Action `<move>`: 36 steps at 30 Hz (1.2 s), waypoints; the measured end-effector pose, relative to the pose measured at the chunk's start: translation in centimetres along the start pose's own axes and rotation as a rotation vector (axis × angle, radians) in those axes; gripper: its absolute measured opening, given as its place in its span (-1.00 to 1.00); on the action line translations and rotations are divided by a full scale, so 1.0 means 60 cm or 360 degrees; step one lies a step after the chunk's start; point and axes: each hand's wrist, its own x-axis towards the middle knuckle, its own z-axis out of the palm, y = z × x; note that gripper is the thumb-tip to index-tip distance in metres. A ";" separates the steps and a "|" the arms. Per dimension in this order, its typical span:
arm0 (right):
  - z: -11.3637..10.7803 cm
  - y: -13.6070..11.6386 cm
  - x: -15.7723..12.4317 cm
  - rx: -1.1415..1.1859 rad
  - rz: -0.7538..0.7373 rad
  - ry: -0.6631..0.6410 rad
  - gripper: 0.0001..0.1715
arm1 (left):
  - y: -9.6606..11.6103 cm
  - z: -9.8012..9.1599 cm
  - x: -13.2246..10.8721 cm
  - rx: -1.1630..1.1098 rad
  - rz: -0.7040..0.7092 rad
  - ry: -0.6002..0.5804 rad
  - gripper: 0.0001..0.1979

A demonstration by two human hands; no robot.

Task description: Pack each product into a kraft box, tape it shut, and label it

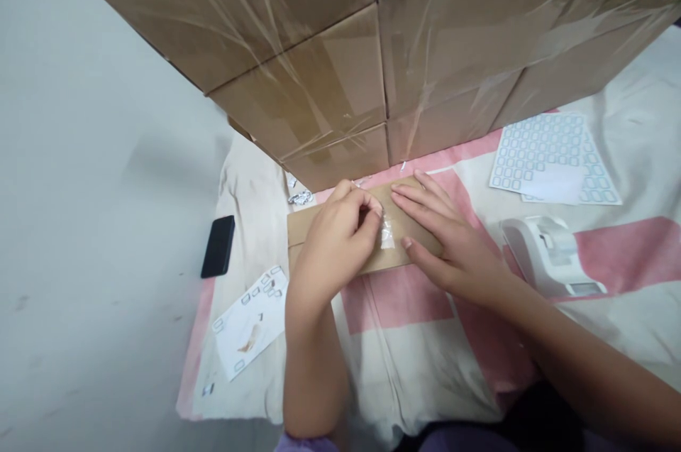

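Both hands are down at the flat brown cardboard [400,223], which lies on the pink-and-white cloth [404,367] right in front of the stacked boxes [335,101], and the trouble spot is the small patch of clear tape [387,234] between them! The left hand [343,228] has thumb and forefinger pressed together at the tape's upper end; whether any tape is caught between those tips, nobody can tell from here. The right hand [447,232] is spread, fingers fanned flat over the cardboard's right part, thumb just beside the tape. Here's the danger: a sideways tug from that pinch could crease the tape or lift brown fibre off the surface. Should the right palm ease up, the cardboard could skid, with soft, rumpled cloth a poor base beneath it. And look at the crumpled shiny scrap [301,197] near the far left corner; a bit of it could cling to exposed adhesive. Out wide, the dark phone [218,246] sits by the cloth's left edge, where a careless left elbow or a pull on the fabric could shift it.
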 end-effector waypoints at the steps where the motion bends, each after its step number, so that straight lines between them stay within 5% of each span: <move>1: 0.000 -0.001 0.001 0.0001 -0.0010 0.0000 -0.31 | 0.000 0.000 -0.001 0.0004 0.0005 -0.0003 -0.81; 19: 0.001 0.001 0.000 -0.0002 -0.0018 -0.0003 -0.31 | 0.001 0.009 -0.002 0.0038 0.0067 0.0037 -0.82; 26: 0.001 -0.002 -0.002 0.0014 0.0041 -0.0016 -0.34 | -0.010 -0.002 0.002 -0.0182 -0.0081 0.0327 -0.87; 36: 0.003 0.001 -0.003 0.0021 0.0038 -0.0005 -0.34 | -0.016 -0.012 0.004 0.0018 0.0095 -0.0005 -0.91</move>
